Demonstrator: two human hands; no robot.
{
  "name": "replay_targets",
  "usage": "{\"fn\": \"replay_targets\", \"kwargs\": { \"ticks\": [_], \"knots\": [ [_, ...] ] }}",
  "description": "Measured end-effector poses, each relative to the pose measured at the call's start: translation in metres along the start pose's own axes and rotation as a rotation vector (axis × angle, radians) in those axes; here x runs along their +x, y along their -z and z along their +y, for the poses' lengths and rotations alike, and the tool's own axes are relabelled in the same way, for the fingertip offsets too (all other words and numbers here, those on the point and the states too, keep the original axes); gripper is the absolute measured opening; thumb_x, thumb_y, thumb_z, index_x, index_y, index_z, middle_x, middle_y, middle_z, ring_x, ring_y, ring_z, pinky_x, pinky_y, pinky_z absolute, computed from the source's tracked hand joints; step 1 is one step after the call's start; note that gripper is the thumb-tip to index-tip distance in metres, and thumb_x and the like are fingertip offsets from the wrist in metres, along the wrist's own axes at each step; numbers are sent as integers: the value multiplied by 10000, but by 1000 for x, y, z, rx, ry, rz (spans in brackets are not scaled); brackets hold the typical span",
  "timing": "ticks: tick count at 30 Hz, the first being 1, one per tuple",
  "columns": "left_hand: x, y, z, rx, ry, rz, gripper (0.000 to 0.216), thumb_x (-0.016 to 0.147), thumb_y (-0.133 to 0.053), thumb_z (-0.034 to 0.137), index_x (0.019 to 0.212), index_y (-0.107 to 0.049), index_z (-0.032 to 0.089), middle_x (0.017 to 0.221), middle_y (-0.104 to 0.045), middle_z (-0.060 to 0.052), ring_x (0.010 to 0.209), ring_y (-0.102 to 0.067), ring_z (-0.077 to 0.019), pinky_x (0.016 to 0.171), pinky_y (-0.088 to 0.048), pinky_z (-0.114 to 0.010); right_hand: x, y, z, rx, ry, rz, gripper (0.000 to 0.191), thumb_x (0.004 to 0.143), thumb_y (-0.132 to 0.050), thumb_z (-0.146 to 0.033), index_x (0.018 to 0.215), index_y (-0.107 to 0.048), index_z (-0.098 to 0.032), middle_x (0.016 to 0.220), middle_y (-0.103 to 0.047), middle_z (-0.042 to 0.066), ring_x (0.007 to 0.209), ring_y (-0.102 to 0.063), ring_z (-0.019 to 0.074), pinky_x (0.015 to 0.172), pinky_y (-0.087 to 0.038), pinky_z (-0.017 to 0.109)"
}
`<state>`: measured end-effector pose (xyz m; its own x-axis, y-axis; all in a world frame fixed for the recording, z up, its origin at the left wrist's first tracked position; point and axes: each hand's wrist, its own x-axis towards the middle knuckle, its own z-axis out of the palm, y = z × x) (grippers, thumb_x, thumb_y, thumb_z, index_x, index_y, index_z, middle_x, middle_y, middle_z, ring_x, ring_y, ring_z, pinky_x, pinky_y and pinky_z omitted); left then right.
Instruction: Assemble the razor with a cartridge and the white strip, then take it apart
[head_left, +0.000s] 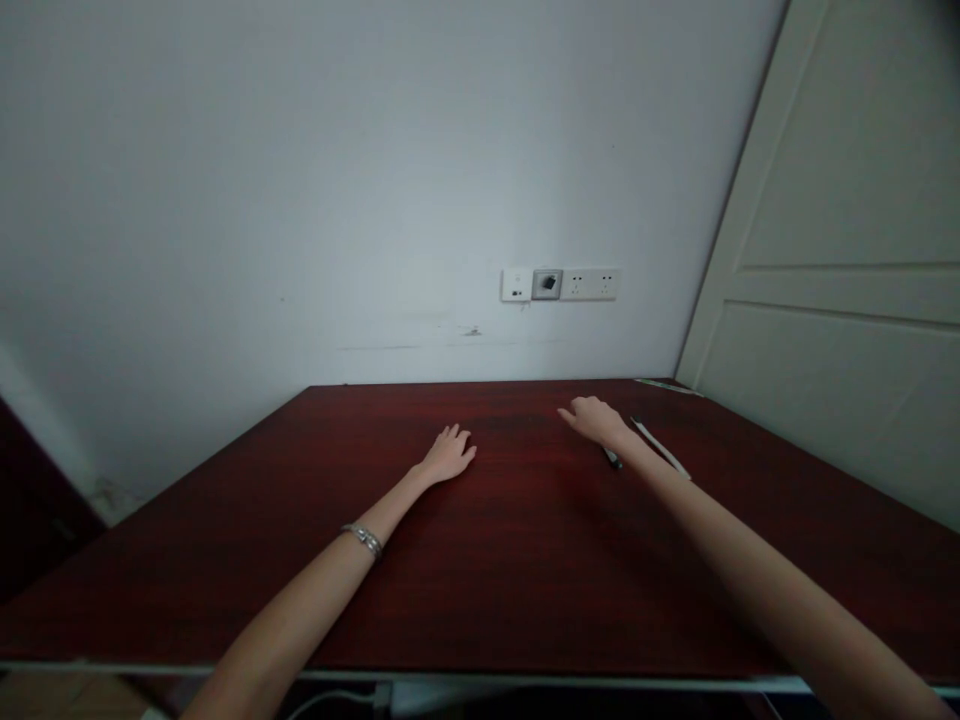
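My left hand (448, 455) lies palm down on the dark red tabletop with its fingers spread and nothing in it. A metal bracelet (364, 538) circles that wrist. My right hand (596, 419) is farther back and to the right, palm down, thumb side out to the left and fingers loosely bent and apart. The dark end of a slim object (613, 459) shows just below the right wrist; the hand and wrist hide the rest of it. Right of that wrist, a thin white stick-like object (661, 449) with a dark tip lies slantwise, its near end by the forearm.
The dark red table (480, 580) meets a white wall (337, 200) at the back. A thin, light strip (670, 387) lies at its far right corner. Wall sockets (590, 284) sit above the back edge. A pale panelled door (847, 250) stands along the right side.
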<state>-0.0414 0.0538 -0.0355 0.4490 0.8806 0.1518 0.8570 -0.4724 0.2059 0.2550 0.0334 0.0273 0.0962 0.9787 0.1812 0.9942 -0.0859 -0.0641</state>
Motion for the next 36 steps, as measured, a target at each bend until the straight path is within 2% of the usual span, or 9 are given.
{"fn": "replay_targets", "kwargs": {
  "ticks": [5,9,14,19,23,36],
  "knots": [
    [-5,1,-3,7,66,-21,592,851,-264,534,1290,-363,150,1450,-178,-173,1329,-124,-347,1041,-171,-495,-11,-20,-61,61,249,117,407,867,-372,-421,1024,-615,-135,1154,-487,182,1079,-464,293,863,-379,373],
    [-6,4,-4,43,75,-18,608,847,-249,545,1292,-359,146,1455,-146,-182,1333,-72,-361,1035,-136,-529,-11,-39,-84,151,313,128,407,866,-375,-422,1078,-607,-163,1254,-417,160,1169,-361,290,923,-328,385],
    [-7,8,-16,88,91,24,620,837,-278,543,1291,-364,130,1458,-97,-204,1328,-23,-386,1022,-108,-561,-15,-65,-85,190,195,149,454,875,-315,-460,1159,-568,-212,1368,-335,131,1234,-282,321,919,-327,430],
    [-5,4,-28,63,152,-19,637,830,-249,579,1313,-335,172,1461,-129,-173,1328,-74,-379,1013,-138,-563,-17,-79,-78,169,215,65,477,888,-280,-424,1229,-517,-191,1318,-436,137,1209,-364,285,968,-287,407],
    [-4,1,-30,51,160,-43,645,831,-227,583,1322,-325,177,1440,-219,-161,1323,-139,-357,1024,-146,-540,-18,-78,-78,154,237,52,477,890,-280,-399,1249,-501,-176,1325,-438,138,1223,-363,285,978,-279,394],
    [-9,4,-28,27,139,-11,630,841,-243,558,1325,-338,166,1434,-240,-158,1323,-153,-345,1024,-145,-533,-23,-68,-80,125,250,39,484,903,-248,-409,1244,-506,-183,1300,-469,132,1216,-381,286,963,-303,405]
  ]
}}
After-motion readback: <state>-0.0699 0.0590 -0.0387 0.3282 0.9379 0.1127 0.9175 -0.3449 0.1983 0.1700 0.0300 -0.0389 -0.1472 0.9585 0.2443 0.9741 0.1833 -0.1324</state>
